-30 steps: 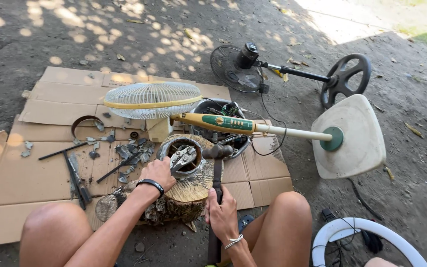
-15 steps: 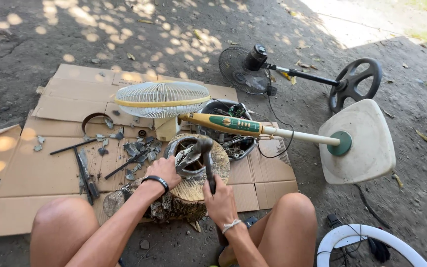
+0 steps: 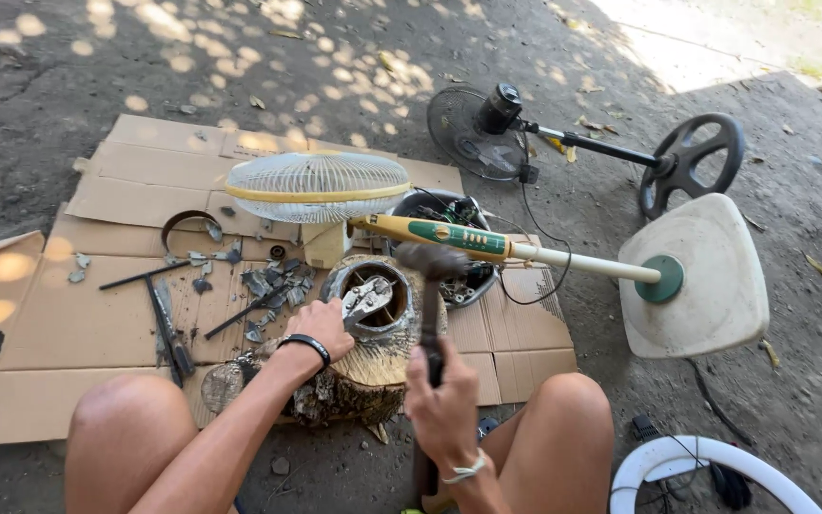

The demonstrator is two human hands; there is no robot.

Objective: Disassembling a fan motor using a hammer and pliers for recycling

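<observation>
My right hand grips the handle of a hammer, whose head is raised over a round metal motor housing. The housing sits on a wooden stump between my knees. My left hand rests on the housing's left rim and steadies it, with a black band on the wrist. Shiny metal parts show inside the housing.
Flattened cardboard lies under scattered metal scraps and long hand tools. A white stand fan lies on its side, its pole reaching to a white base. A dark fan lies behind. A white ring is at lower right.
The hammer has risen from lying low beside the stump to upright, its head now above the housing. My right hand has moved up with it. The left hand stays on the housing.
</observation>
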